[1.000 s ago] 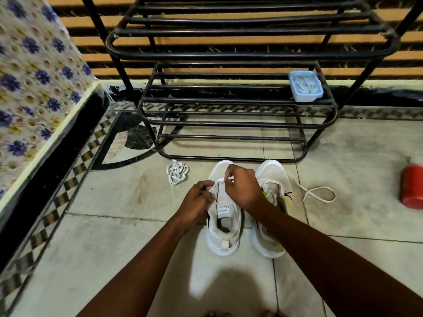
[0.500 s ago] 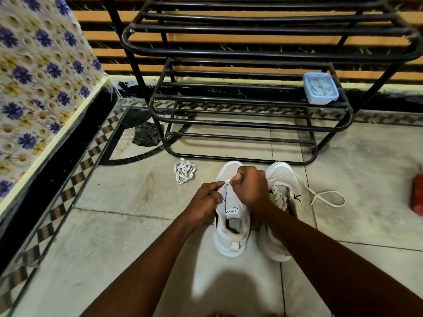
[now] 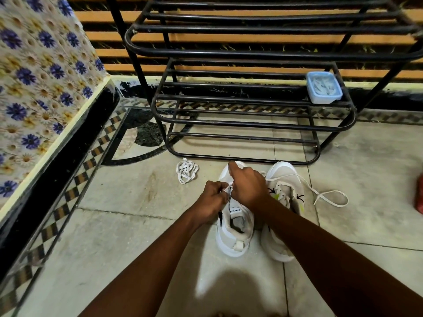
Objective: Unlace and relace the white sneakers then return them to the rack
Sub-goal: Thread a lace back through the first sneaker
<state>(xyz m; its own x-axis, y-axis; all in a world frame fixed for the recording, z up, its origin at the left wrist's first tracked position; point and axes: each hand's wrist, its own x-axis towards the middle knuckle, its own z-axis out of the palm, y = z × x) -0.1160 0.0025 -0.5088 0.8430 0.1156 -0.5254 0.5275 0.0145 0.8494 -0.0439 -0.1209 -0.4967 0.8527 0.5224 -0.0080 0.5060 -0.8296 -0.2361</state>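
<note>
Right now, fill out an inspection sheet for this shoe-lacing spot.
Surface: tiled floor, patterned border on the left.
Job's things: left sneaker and right sneaker side by side on the floor before the black rack; the right sneaker's lace trails loose onto the floor.
Clutter: bundled white lace on the floor; blue container on a rack shelf; red object at the right edge.
Grippers: left hand and right hand pinch a lace over the left sneaker.
Cables: nothing seen.
Surroundings: floral cloth at left; striped wall behind the rack.
</note>
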